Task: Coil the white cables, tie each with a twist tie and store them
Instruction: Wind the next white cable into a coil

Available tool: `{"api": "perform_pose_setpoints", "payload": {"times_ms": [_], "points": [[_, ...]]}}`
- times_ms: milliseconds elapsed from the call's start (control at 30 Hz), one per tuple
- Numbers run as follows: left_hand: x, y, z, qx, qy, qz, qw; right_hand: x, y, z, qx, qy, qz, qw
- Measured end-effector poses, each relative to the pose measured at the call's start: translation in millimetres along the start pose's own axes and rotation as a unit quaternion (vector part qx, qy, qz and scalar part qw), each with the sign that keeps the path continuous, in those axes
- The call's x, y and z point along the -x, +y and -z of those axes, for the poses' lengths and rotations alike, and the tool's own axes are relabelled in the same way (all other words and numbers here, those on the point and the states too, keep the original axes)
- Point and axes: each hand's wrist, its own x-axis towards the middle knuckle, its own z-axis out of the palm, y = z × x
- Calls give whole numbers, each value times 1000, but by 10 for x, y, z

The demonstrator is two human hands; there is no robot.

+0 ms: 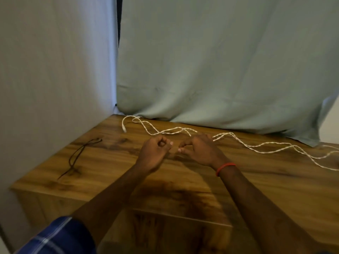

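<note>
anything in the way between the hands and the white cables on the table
Nothing visible does. The white cables lie loose on the wooden table just beyond the left hand and the right hand. The dark twist ties lie off to the left, outside that path.

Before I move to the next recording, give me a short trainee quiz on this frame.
1. True or false: the white cables are already coiled.
2. Which wrist wears the red band? A) left B) right
3. Fill in: the dark ties lie on the ___ side of the table.
Key: 1 false, they lie stretched out; 2 B; 3 left.
</note>
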Motion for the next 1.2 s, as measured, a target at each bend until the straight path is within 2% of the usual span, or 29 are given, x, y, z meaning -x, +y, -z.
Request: {"api": "perform_pose_setpoints", "payload": {"times_ms": [133, 367, 533, 733, 833, 967, 1200], "points": [[-181, -300, 174, -99, 4, -44, 994, -324, -137, -234, 7, -13, 7, 1000], [-370, -545, 195, -141, 88, -110, 980, -805, -259, -565, 3, -27, 9, 1000], [-383, -550, 202, -185, 135, -115, 967, -1167, -360, -760, 40, -51, 20, 998], [-481, -605, 254, -245, 173, 7, 954, -1353, -364, -1002, 111, -85, 19, 990], [-535, -647, 259, -221, 200, 59, 953, -1270, -297, -1005, 134, -32, 52, 989], [-577, -707, 309, -141, 242, 156, 947, -1137, -121, -899, 80, 18, 59, 995], [-603, -707, 380, -77, 251, 195, 945, -660, 35, -445, 53, 77, 93, 991]]}}
